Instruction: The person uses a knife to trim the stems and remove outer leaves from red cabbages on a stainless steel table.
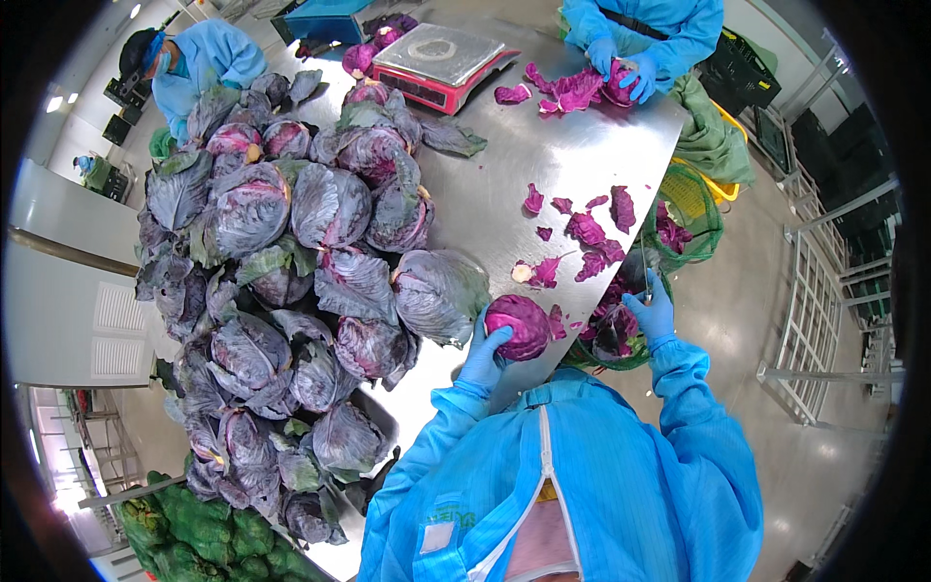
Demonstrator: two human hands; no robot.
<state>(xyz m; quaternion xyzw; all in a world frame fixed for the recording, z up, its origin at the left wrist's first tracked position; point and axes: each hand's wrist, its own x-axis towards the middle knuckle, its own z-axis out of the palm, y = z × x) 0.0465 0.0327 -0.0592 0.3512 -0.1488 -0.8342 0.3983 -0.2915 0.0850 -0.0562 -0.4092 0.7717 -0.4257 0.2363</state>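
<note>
My left hand [483, 355], in a blue glove, grips a peeled red cabbage [519, 327] with a smooth, bright purple surface. Held low over the table's right edge, a knife [646, 280] is in my gloved right hand [649, 311], its thin blade pointing away from me. Below that hand, dark outer leaves [617, 331] fill a green mesh bag [631, 361]. Torn purple leaf pieces [586, 229] and a pale cut stem end [521, 272] lie on the steel table [486, 211] beyond the cabbage.
A large heap of untrimmed red cabbages [251, 204] covers the table's left side. Farther back stands a red scale [436, 65]. One co-worker [647, 36] handles a cabbage opposite; another [211, 65] bends at far left. A second mesh bag [687, 211] hangs by the right edge.
</note>
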